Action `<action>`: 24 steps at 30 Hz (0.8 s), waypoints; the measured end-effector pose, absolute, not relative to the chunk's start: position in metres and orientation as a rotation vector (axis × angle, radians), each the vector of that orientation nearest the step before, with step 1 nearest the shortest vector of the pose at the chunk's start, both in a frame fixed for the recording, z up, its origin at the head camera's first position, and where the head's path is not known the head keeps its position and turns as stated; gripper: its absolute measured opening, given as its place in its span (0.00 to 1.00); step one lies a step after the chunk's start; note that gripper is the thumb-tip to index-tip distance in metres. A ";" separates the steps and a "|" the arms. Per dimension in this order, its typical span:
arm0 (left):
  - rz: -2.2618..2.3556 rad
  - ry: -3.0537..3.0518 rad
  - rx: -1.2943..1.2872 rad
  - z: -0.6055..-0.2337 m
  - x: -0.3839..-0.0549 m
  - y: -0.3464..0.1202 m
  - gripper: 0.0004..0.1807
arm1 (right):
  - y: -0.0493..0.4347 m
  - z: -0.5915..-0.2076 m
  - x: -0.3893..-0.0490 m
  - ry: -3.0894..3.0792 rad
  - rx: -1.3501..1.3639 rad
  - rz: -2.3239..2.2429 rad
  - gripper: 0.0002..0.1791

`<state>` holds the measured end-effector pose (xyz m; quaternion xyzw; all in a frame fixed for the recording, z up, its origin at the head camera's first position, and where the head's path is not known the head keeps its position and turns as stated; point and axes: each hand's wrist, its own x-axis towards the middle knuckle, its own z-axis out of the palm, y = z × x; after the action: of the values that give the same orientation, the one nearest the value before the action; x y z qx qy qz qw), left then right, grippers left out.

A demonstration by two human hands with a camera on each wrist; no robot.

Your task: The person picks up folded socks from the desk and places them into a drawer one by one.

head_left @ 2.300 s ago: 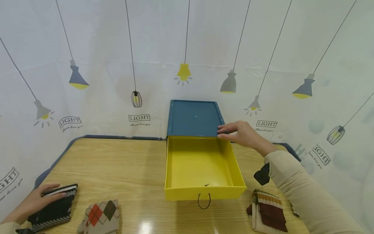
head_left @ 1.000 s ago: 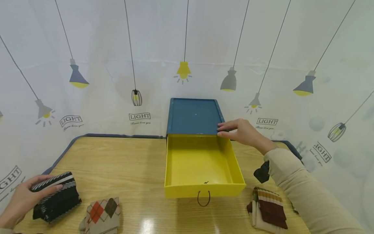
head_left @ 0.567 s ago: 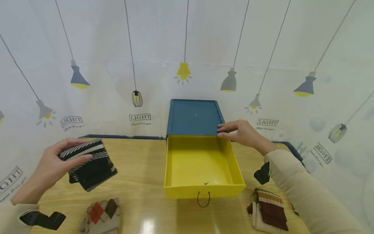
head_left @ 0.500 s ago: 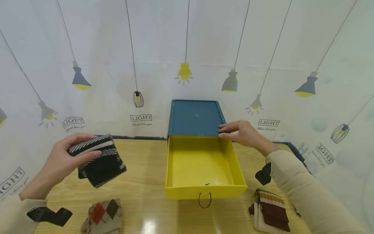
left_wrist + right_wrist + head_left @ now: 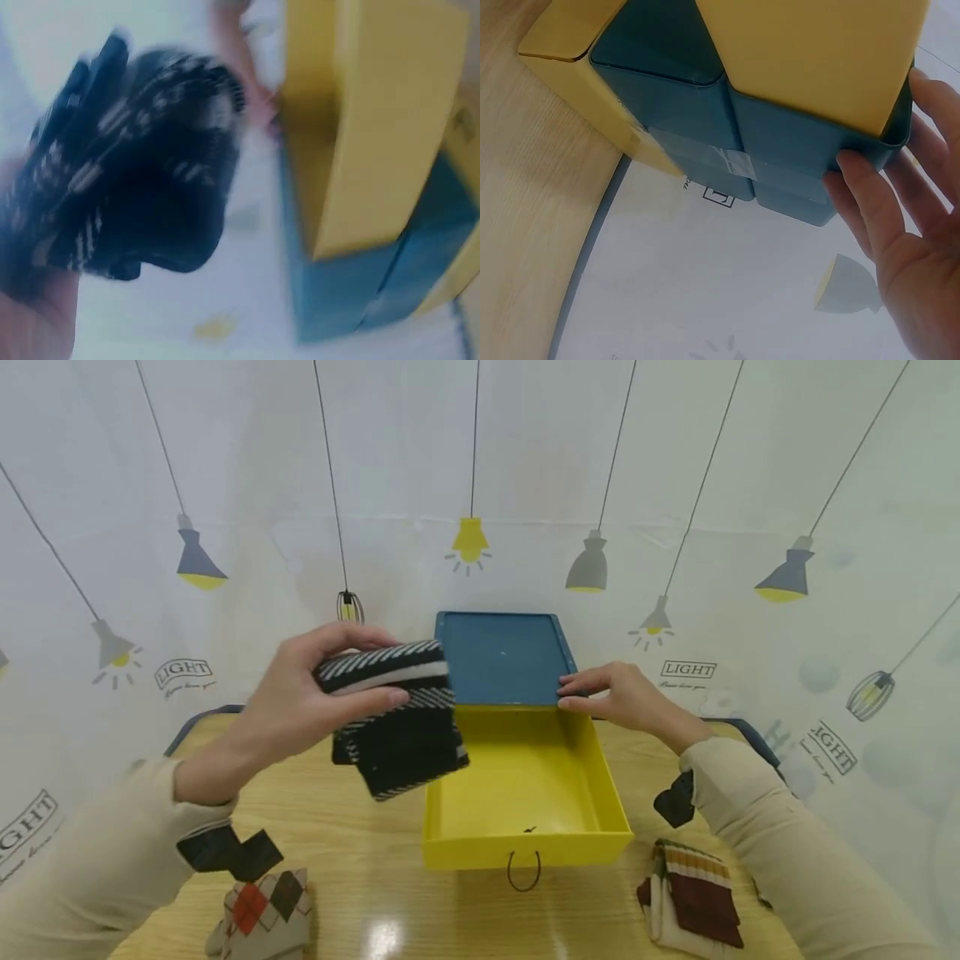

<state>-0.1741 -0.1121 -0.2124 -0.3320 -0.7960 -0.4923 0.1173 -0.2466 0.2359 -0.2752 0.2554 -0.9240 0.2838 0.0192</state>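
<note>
Left hand (image 5: 300,702): pinching the folded black cloth (image 5: 408,735) between thumb and fingers; holding it in the air by the left side of the drawer, not inside.
Hanging end: sagging below the fingers; could unfold, or slip to the table, because of a pinch at one edge only.
Yellow drawer (image 5: 570,853): pulled far out, with a left wall in the way; might catch the hanging end during a too low crossing, and then be knocked aside.
Right hand (image 5: 630,697): holding the front corner of the blue box (image 5: 495,652), fingers bent around it; at risk of a squeeze in case of the drawer sliding back.
Box stack: apparently raised on a lower blue box (image 5: 675,116) and a yellow box (image 5: 604,94), joined by clear tape (image 5: 739,163); could tip forward under a hard push on the drawer.
Diamond-pattern cloth (image 5: 262,914): lying at near left, below the left wrist.
Maroon cloth (image 5: 701,893): lying folded to the right of the drawer, beside the right sleeve (image 5: 810,860).
Lamp-print curtain (image 5: 255,460): hanging behind everything.
</note>
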 end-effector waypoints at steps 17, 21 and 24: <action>-1.708 -2.664 -1.019 -0.239 -0.208 -0.005 0.19 | 0.232 -0.275 -0.249 -2.849 0.793 0.852 0.13; -1.457 -2.855 -1.117 -0.253 -0.213 0.011 0.19 | 0.234 -0.274 -0.248 -2.832 0.852 0.814 0.13; -1.441 -2.922 -1.206 -0.256 -0.215 0.020 0.19 | 0.236 -0.273 -0.248 -2.826 0.876 0.814 0.13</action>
<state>-0.2147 0.0200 -0.2565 -0.3424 -0.8295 -0.4091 -0.1653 -0.2483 0.2356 -0.2731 0.2854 -0.9203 0.2651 0.0363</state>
